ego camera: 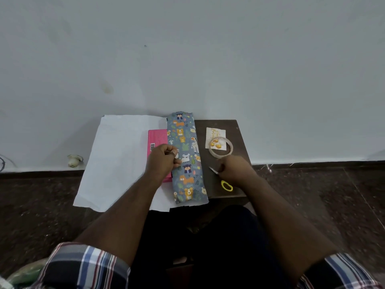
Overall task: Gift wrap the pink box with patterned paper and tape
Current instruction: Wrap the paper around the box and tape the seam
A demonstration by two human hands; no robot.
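The pink box [157,140] lies on the white underside of the wrapping paper [116,159]. A flap of blue animal-patterned paper [186,159] is folded over the box's right part. My left hand [162,161] rests over the box at the flap's left edge, pinching a small clear piece of tape between curled fingers. To the right of the paper, my right hand [234,168] grips the scissors [226,184], whose yellow handle shows below the hand and metal tip at its left. The clear tape roll [220,147] lies just beyond that hand.
All of this sits on a small dark brown table [237,130] against a pale wall. A white greeting card with gold lettering [215,133] lies under the tape roll. Dark stone floor surrounds the table. A small pale object [75,160] sits by the wall at left.
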